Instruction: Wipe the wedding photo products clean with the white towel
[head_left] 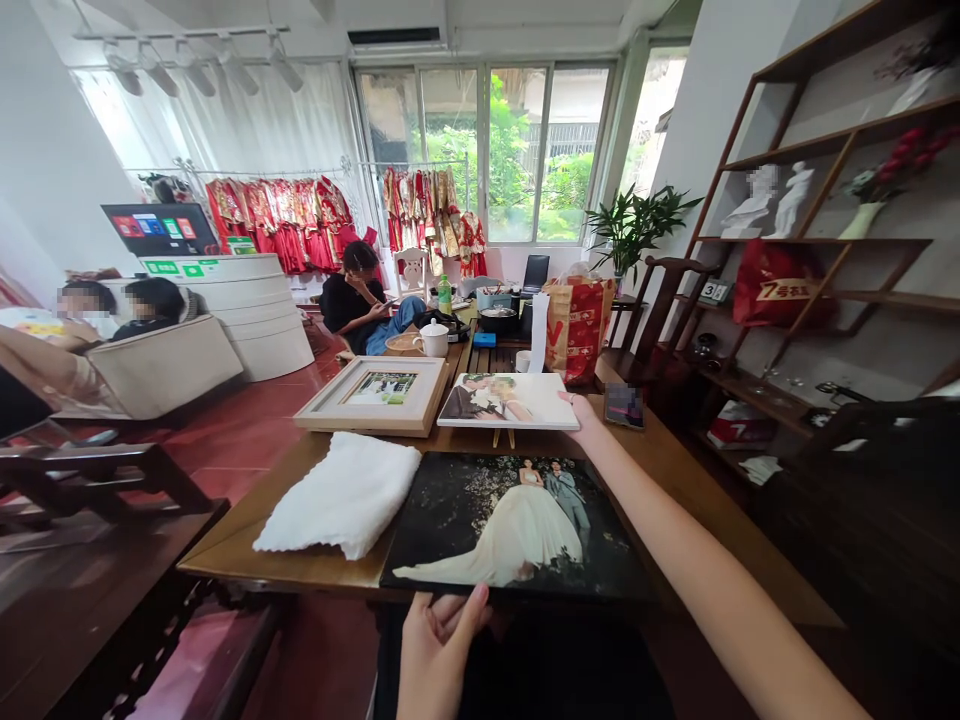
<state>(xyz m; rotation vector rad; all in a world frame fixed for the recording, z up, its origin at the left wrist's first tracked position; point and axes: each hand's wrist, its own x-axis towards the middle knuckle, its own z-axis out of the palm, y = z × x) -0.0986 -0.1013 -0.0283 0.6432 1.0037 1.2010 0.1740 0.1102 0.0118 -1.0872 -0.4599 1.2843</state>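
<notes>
Brown wood tops the table (232,550), its near edge at 6 o'clock bearing the dark photo (517,525), seemingly for easy reach. The frame (367,427) lies at 10, the cloth (341,500) at 9, perhaps kept handy. At 12, the right hand (583,412) pinches the pale photo's (510,402) edge, likely steadying it above gold legs (511,438). The left hand (442,630), half-curled, meets the dark photo's rim; whether it grips, I cannot tell.

Left fingers (478,598) touch the dark photo panel (517,525); right fingers (576,402) hold a white-edged photo (510,400).
</notes>
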